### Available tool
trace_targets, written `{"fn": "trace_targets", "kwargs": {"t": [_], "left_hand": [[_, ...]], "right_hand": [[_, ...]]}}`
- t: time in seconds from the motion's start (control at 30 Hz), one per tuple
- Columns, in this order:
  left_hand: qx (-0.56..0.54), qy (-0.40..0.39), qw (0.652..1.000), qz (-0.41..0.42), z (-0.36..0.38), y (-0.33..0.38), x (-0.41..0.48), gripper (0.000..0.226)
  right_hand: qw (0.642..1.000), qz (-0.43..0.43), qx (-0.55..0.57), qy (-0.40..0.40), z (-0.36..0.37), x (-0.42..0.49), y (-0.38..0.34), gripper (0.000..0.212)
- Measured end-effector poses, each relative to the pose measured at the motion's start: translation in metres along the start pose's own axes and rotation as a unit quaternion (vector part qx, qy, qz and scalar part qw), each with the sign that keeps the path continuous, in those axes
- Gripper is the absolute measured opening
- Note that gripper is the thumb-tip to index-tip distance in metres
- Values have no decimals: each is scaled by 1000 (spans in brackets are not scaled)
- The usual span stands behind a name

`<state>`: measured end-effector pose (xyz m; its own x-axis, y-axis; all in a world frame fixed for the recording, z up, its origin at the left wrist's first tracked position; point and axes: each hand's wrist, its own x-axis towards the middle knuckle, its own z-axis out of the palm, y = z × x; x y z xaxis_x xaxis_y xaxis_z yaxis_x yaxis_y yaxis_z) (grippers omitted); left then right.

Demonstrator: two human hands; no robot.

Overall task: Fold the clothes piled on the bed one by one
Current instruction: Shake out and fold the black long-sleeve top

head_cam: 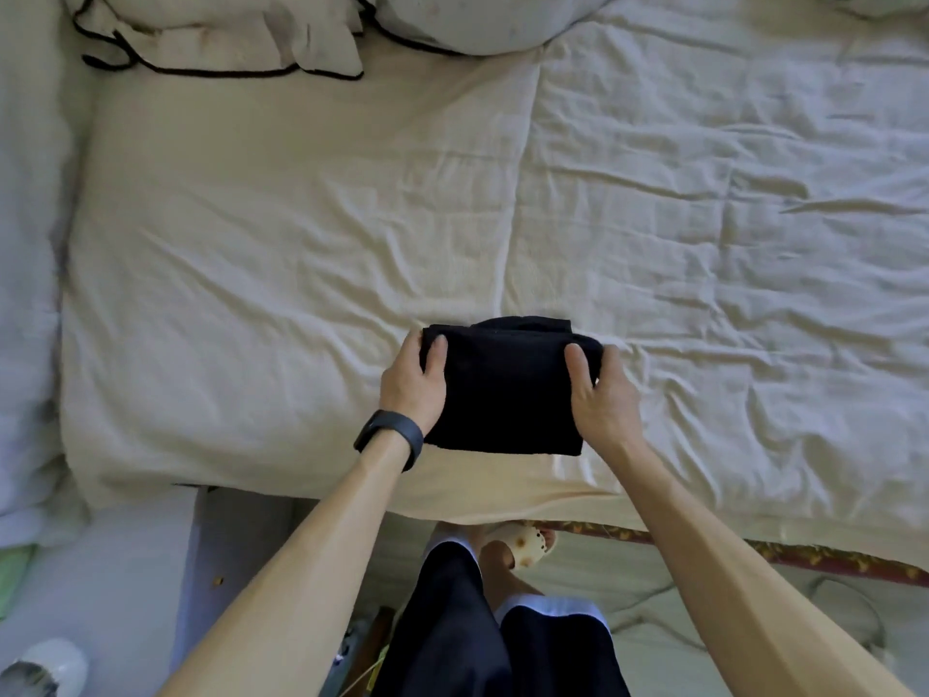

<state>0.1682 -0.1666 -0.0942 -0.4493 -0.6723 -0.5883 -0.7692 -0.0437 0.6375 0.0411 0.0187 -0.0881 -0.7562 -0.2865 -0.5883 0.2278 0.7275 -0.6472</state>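
A black garment [507, 389], folded into a compact rectangle, lies near the front edge of the bed [301, 254]. My left hand [414, 382] grips its left side, thumb on top and fingers wrapped round the edge. My right hand [600, 389] grips its right side the same way. A dark band sits on my left wrist. No other loose clothes show on the sheet.
Pillows with dark piping [216, 37] and a pale bolster [467, 20] lie at the head of the bed. A white duvet [27, 244] runs along the left. The wrinkled cream sheet spreads wide to the right. My feet in slippers [525, 543] stand at the bed's edge.
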Motion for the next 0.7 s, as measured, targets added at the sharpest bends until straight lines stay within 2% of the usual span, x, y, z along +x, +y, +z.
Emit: {"fn": "trace_targets", "kwargs": {"t": [0.17,0.37,0.53,0.6,0.7], "left_hand": [[63,72,995,-26,19,-11,40,32],[132,60,989,-21,30,-25,62,33],[134,82,986,-60,27,-20,48,38],[134,81,986,-56,22,-17,39,46],[59,29,993,-93,14,-18,29,50]], "right_hand": [[996,15,-40,83,31,39,1,41],[992,61,-62,92,44,59,12,51],[985,107,-109,76,37,52,4,67],[990,133,-27,39,25,47,6,63],[971,178,136,-80,1,42,13,52]]}}
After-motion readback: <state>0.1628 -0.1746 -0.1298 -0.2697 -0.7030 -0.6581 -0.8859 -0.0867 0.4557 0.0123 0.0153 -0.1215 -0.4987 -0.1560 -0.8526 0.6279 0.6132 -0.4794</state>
